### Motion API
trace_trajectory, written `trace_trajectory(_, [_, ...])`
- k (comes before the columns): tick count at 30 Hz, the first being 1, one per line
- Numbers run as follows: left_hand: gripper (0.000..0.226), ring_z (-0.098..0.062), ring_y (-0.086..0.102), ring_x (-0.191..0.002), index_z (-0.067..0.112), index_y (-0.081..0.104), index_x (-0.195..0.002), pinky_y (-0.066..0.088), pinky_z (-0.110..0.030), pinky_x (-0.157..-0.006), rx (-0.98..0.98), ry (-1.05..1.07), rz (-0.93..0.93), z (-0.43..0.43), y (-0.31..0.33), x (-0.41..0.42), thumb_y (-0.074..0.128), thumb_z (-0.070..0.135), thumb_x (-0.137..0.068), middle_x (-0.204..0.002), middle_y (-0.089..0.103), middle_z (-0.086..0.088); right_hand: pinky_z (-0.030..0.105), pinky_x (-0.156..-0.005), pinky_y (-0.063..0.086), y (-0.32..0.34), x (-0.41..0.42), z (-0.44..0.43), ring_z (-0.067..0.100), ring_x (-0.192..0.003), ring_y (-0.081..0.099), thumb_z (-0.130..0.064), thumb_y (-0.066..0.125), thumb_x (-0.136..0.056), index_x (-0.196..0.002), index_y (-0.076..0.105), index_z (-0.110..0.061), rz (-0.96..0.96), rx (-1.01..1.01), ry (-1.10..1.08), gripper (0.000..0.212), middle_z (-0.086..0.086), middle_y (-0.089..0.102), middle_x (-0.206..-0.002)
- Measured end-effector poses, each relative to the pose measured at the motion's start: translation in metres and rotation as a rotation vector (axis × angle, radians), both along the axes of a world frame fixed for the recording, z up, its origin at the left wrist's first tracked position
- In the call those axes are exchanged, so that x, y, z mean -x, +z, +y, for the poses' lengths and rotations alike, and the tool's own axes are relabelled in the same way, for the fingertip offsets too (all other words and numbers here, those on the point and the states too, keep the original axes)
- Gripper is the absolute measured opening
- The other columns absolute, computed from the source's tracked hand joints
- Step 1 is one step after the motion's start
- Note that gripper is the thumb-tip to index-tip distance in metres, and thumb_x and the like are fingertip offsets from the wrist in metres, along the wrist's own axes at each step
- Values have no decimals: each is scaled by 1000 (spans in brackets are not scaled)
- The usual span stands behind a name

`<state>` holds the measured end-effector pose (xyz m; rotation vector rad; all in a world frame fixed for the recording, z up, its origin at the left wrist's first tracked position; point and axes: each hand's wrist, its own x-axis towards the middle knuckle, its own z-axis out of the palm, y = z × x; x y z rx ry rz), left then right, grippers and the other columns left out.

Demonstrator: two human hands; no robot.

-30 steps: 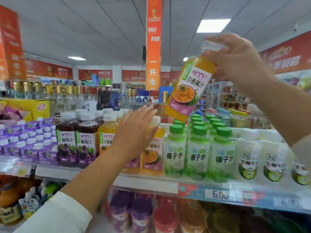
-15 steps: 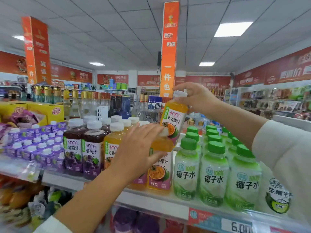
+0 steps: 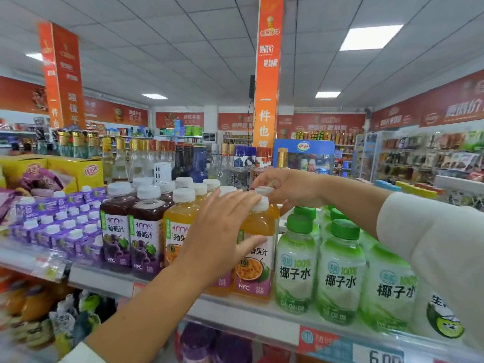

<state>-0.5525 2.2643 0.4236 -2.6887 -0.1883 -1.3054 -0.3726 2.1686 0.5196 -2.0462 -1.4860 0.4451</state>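
Note:
A row of orange passion fruit juice bottles with white caps stands on the shelf [image 3: 243,317]. My left hand [image 3: 222,231] lies with straight fingers against the front orange bottle [image 3: 255,260], fingertips by its cap and thumb across its label. My right hand [image 3: 286,189] reaches in from the right and pinches the white cap of another passion fruit juice bottle [image 3: 275,213]. That bottle stands upright just behind the front one, and its body is mostly hidden.
Dark grape juice bottles [image 3: 116,231] stand left of the orange row, with purple cartons [image 3: 52,226] further left. Green-capped coconut water bottles [image 3: 340,271] fill the shelf to the right. Glass bottles line the back. A price strip [image 3: 340,347] runs along the shelf edge.
My right hand has brought the orange bottle down from high up into the row behind the front bottle. My left hand stayed against the front bottle.

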Motion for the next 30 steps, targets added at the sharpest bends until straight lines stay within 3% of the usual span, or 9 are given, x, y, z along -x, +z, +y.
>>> trace_trajectory(3, [72, -10, 42, -136, 26, 39, -145, 12, -38, -120, -4, 1, 4, -1, 0, 0, 41, 69, -86, -145, 50, 8, 46, -89, 57, 3, 3, 2, 23, -108, 64, -20, 67, -90, -110, 59, -40, -51, 50, 35, 30, 6, 58, -128])
trace_trajectory(7, [74, -9, 33, -143, 28, 35, -148, 3, -37, -122, 2, 18, 19, -3, 1, -1, 48, 66, -87, -152, 41, 10, 36, -99, 49, 20, 14, -18, 14, -113, 58, -22, 60, -95, -128, 53, -41, -337, 91, 5, 39, -4, 57, -131])
trace_trajectory(10, [76, -9, 23, -147, 28, 30, -151, -5, -35, -121, 14, 20, 30, -6, 2, 1, 54, 63, -88, -157, 34, 9, 23, -82, 49, 31, 32, -53, 8, -100, 61, -26, 51, -100, -130, 53, -33, -480, 5, -69, 31, -8, 62, -117])
trace_trajectory(12, [80, -11, 19, -149, 27, 25, -154, -5, -36, -121, 6, 33, 36, -8, 0, 2, 54, 62, -89, -159, 30, 8, 25, -78, 52, 26, 42, -76, 3, -89, 62, -36, 50, -99, -124, 57, -31, -518, 32, -90, 27, -11, 64, -105])
trace_trajectory(14, [83, -13, 18, -150, 26, 21, -155, -1, -39, -122, 5, 43, 35, -11, -4, 3, 56, 60, -88, -160, 26, 6, 25, -85, 51, 13, 50, -91, -2, -91, 59, -49, 54, -94, -123, 57, -33, -558, 124, -63, 33, -15, 62, -110])
trace_trajectory(16, [82, -13, 16, -150, 24, 20, -155, 5, -41, -123, 23, 36, 26, -15, -9, 5, 59, 56, -89, -161, 24, 5, 18, -80, 44, -2, 53, -97, -6, -90, 52, -53, 61, -88, -124, 55, -36, -567, 138, -49, 40, -17, 54, -115])
trace_trajectory(21, [78, -9, 7, -151, 24, 19, -156, 1, -30, -123, 123, -40, 1, -29, -29, 19, 60, 44, -93, -163, 15, 8, 21, -62, 42, -24, 55, -90, 2, -79, 55, -42, 63, -91, -120, 46, -34, -578, 40, -154, 34, -6, 61, -105])
trace_trajectory(26, [78, -5, 2, -150, 24, 16, -156, 3, -28, -122, 199, -94, 50, -33, -55, 38, 57, 48, -94, -164, 9, 11, 32, -84, 50, -40, 76, -105, 13, -97, 59, -34, 64, -92, -119, 47, -33, -559, -169, -173, 32, -10, 60, -113])
trace_trajectory(30, [78, 7, -2, -145, 28, 11, -156, -6, -11, -116, 265, -160, 57, -46, -70, 56, 35, 67, -94, -159, 10, 19, 25, -79, 47, -51, 105, -121, 9, -95, 60, -31, 64, -91, -106, 46, -35, -399, -517, -167, 24, -15, 59, -106])
